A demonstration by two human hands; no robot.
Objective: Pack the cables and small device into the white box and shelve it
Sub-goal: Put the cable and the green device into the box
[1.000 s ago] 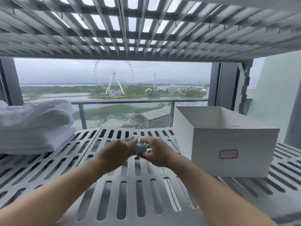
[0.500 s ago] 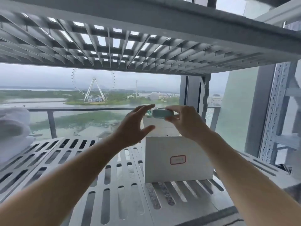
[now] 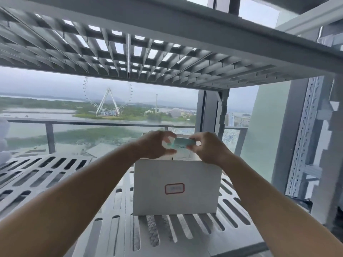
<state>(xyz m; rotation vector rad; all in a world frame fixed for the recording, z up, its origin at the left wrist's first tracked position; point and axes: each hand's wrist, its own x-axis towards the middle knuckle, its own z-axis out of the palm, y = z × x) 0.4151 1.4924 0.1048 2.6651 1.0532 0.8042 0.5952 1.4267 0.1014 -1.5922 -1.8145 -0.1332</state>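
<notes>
A white box (image 3: 176, 186) with a red-outlined label stands open on the slotted grey shelf (image 3: 55, 175). Both hands hover just above its open top. My right hand (image 3: 207, 147) pinches one end of a small teal device (image 3: 182, 142). My left hand (image 3: 157, 145) curls around the other end, fingers bent, touching it. The inside of the box is hidden behind its front wall. No cables are visible.
A second slotted shelf (image 3: 130, 58) hangs close overhead. A perforated metal upright (image 3: 306, 138) stands to the right. White folded cloth (image 3: 3, 143) shows at the far left edge. Behind the shelf are a window and a balcony rail (image 3: 50, 134).
The device was lifted from low over the shelf up and rightward over the box. Since half a second ago the hands dropped slightly toward the box opening and my left hand closed around the device.
</notes>
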